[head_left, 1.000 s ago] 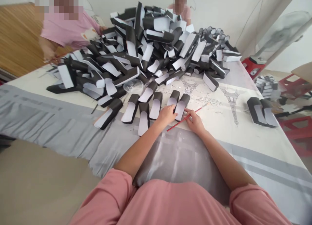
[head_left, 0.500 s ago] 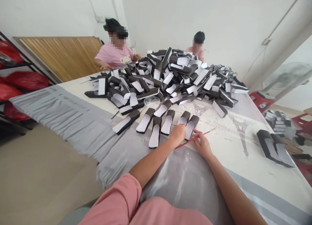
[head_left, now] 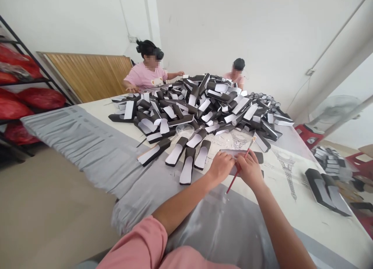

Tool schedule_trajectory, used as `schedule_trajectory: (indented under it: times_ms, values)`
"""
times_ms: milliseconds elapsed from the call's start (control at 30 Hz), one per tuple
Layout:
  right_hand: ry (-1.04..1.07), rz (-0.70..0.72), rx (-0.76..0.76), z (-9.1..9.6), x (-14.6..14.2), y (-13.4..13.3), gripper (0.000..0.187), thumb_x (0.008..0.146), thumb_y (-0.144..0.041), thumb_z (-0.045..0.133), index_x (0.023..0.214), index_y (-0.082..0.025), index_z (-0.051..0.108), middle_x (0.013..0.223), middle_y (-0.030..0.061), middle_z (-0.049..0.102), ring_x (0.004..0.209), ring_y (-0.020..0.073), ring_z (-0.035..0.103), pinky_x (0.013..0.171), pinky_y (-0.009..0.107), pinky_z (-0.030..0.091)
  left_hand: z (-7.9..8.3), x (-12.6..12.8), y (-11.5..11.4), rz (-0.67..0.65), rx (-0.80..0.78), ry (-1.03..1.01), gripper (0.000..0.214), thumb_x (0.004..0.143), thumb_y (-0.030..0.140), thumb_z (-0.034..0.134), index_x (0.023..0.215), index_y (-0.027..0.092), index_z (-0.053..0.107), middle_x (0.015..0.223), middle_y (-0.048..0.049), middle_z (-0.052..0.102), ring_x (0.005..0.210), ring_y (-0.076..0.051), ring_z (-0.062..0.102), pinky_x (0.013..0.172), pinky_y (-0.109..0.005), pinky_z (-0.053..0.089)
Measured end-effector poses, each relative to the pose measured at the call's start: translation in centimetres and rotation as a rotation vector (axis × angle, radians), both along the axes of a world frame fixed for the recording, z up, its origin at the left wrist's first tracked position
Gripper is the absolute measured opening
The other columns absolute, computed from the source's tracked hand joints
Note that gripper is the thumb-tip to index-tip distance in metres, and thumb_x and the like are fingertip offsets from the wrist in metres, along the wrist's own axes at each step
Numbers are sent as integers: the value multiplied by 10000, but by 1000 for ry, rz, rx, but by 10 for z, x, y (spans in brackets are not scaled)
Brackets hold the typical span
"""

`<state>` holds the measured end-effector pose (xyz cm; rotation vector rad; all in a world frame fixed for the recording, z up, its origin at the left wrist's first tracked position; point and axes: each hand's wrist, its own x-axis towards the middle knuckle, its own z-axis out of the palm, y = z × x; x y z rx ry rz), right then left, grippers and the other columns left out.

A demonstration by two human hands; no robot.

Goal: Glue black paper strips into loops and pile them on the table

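My left hand is closed on the left part of a black-and-white folded piece, which lies sideways on the table. My right hand presses on the same piece from the right, its thumb close to my left fingers. A thin red-handled paintbrush sits in my right hand, slanting across it with the pale bristles pointing away from me. Part of a second piece shows below, mostly hidden by my hands. To the left lie several similar pieces, black with white shoe-sole-shaped panels.
A large heap of such pieces covers the table's far side, with a clear plastic bowl at its near edge. Two more pieces lie at the right. Two people sit behind the heap. A fan stands at right.
The two pieces under my hands have turned from lengthwise to sideways. My right hand has come in beside my left, and the brush has swung steeper. The view has shifted slightly.
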<state>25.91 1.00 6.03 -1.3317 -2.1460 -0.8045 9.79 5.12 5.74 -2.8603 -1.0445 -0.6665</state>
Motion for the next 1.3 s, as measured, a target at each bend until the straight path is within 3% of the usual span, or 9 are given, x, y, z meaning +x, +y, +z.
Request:
schedule_trajectory:
  times_ms: [167, 367, 633, 767, 833, 900, 1033, 1167, 1300]
  values:
    - [-20, -53, 114, 9, -16, 7, 289, 815, 35, 429, 720, -225, 511, 573, -45, 537, 604, 143, 526, 1110, 412, 393, 11, -15, 6, 24, 114, -82, 213, 972, 137, 489, 859, 192, 660, 847, -21, 675, 940, -196, 574, 863, -367, 416]
    - [8, -68, 208, 16, -17, 10, 298, 773, 47, 417, 687, -226, 499, 510, -78, 417, 501, 115, 394, 1058, 375, 420, 19, -29, 12, 114, 234, -196, 187, 968, 160, 525, 861, 216, 668, 882, 0, 685, 946, -193, 554, 885, -377, 375]
    - [34, -44, 182, 6, -24, 9, 287, 825, 20, 428, 779, -235, 553, 612, -69, 608, 542, 107, 505, 1101, 379, 383, 21, -28, 8, 73, 140, -190, 268, 997, 191, 459, 874, 236, 693, 933, -15, 719, 991, -203, 569, 952, -398, 385]
    - [180, 4, 169, 7, -22, 7, 258, 857, -28, 453, 743, -251, 515, 663, -71, 664, 544, 118, 533, 1102, 391, 397, 29, -32, 9, -19, 17, -556, 322, 1016, 434, 437, 1077, 240, 686, 1175, -59, 714, 1157, -232, 589, 1064, -422, 391]
    - [268, 23, 176, 10, -21, 6, 251, 866, -49, 474, 720, -253, 490, 641, -74, 655, 526, 124, 533, 1100, 402, 413, 30, -35, 14, -104, -81, -778, 492, 1025, 538, 334, 1326, 239, 583, 1414, -83, 596, 1358, -246, 491, 1157, -431, 351]
    - [317, 38, 164, 12, -21, 4, 249, 871, -59, 487, 716, -254, 483, 615, -77, 637, 509, 125, 528, 1104, 414, 421, 29, -36, 18, -218, -224, -870, 602, 1036, 564, 165, 1537, 289, 353, 1611, -53, 382, 1518, -233, 294, 1237, -436, 265]
    - [332, 86, 136, 15, -25, 1, 237, 873, -57, 488, 740, -252, 510, 605, -79, 624, 510, 118, 527, 1126, 436, 413, 23, -35, 19, -352, -427, -780, 611, 1014, 575, 13, 1603, 415, 10, 1708, 70, 17, 1571, -203, -14, 1293, -447, 73]
    - [313, 76, 139, 17, -28, -1, 236, 890, -80, 483, 730, -252, 506, 593, -75, 617, 495, 118, 519, 1126, 445, 414, 22, -33, 15, -378, -488, -729, 598, 1026, 559, 42, 1599, 412, -39, 1697, 90, -72, 1563, -188, -73, 1292, -450, 22]
    - [332, 61, 98, 19, -30, -3, 250, 873, -74, 482, 696, -250, 460, 597, -77, 607, 477, 112, 470, 1145, 441, 390, 24, -33, 13, -387, -540, -760, 661, 1046, 503, 283, 1607, 365, -37, 1705, 34, -37, 1568, -222, -15, 1290, -463, 99]
